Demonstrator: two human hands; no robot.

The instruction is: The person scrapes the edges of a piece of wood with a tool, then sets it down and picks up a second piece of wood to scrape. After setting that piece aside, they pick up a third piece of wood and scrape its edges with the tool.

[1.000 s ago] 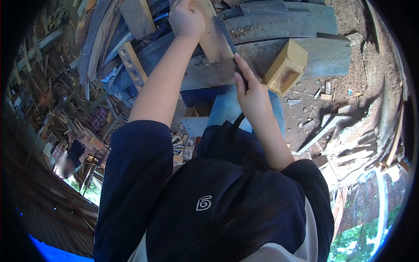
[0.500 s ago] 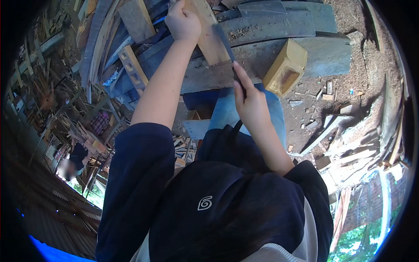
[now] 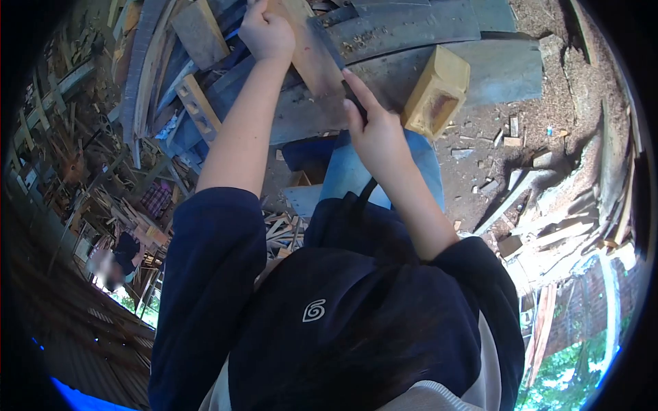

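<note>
My left hand (image 3: pixel 267 35) is closed around the side of a pale wooden board (image 3: pixel 306 48) near the top of the view, with the far end of the board cut off by the frame. In my right hand (image 3: pixel 373 127) is the dark handle of a tool with a long, flat grey blade (image 3: pixel 326 42). My index finger stretches forward along the handle. The blade lies along the board's right edge, pointing away from me. A yellowish hollowed wooden block (image 3: pixel 439 92) stands just right of my right hand, on weathered grey planks (image 3: pixel 504 72).
A wooden piece with square holes (image 3: pixel 199 107) and a short board (image 3: pixel 199 31) lie to the left. Blue cloth or plastic (image 3: pixel 425 161) shows below the planks. Wood scraps (image 3: pixel 490 185) litter the ground at right. Another person (image 3: pixel 123 257) is far off at lower left.
My right hand and the blade have slid forward along the board's edge. The whole view has shifted slightly, so the planks and block appear higher and further left. The left hand keeps its hold.
</note>
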